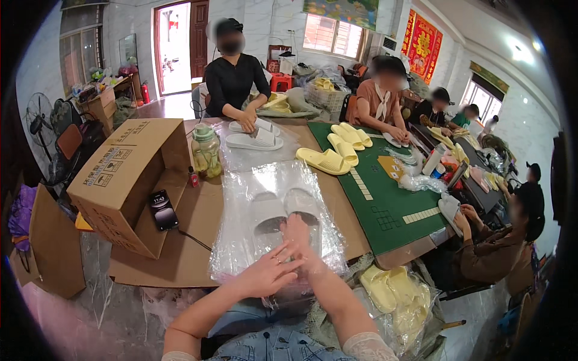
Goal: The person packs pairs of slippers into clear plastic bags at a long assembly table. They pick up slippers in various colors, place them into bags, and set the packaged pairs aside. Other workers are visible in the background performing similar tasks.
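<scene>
A pair of white slide slippers (pixel 268 209) lies side by side, straps away from me, in or under clear plastic on a stack of clear plastic bags (pixel 232 237). My right hand (pixel 297 236) reaches between the two slippers, against the strap area; its fingertips are partly hidden, so I cannot make out their grip. Across my right wrist lies my left hand (pixel 274 272), a ring on one finger, its fingers stretched out and holding nothing. Whether the right hand is inside a bag is hard to see through the glare.
A cardboard box (pixel 129 180), phone (pixel 162 210), small red bottle (pixel 192 177) and glass jar (pixel 206 150) stand left. Yellow slippers (pixel 328 160) lie on the green mat (pixel 385 198); more yellow slippers (pixel 397 295) sit low right. Opposite, a person handles white slippers (pixel 256 141); others work rightward.
</scene>
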Demonstrator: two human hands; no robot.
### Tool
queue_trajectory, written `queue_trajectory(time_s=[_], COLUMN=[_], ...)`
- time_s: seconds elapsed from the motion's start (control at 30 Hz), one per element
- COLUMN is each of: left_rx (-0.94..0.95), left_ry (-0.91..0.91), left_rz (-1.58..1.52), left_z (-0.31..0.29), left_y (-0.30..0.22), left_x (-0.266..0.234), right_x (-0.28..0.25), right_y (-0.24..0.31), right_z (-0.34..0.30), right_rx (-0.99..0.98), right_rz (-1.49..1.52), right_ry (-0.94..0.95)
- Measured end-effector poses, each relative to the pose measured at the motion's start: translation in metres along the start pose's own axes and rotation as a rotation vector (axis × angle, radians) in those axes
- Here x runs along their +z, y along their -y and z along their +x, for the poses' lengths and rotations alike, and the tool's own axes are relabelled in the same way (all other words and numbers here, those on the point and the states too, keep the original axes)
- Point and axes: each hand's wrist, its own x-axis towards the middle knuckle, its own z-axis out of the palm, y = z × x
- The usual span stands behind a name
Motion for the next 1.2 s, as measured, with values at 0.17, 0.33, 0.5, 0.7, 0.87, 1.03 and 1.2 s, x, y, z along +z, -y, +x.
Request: queue_trajectory(time_s=[0.17,0.33,0.5,0.7,0.87,1.03,1.2], left_rx=[-0.076,-0.224,-0.42,-0.484,-0.509,-0.516,-0.516], left_ry=[-0.161,-0.461,-0.589,-0.606,-0.625,-0.621,-0.62], left_rz=[-0.009,0.362,0.067,-0.056,-0.109,-0.117,-0.13], left_z=[0.006,0.012,0.007,0.0,0.0,-0.002,0.0], left_y=[0.033,0.111,0.151,0.149,0.149,0.146,0.146], left_x=[-0.02,-0.011,0.013,0.02,0.019,0.014,0.016], right_x=[0.003,-0.001,0.021,0.025,0.02,0.007,0.012], right_y=[-0.007,0.005,-0.015,-0.021,-0.014,-0.009,-0.014], right_z=[-0.01,-0.011,-0.006,-0.007,-0.008,-0.011,-0.01], right_rx=[-0.048,0.047,-0.059,-0.056,-0.086,-0.004,-0.023], right_rz=[0.027,0.12,0.139,0.146,0.206,0.252,0.259], right_ry=[-0.122,-0.104,-0.285,-0.287,-0.371,-0.18,-0.223])
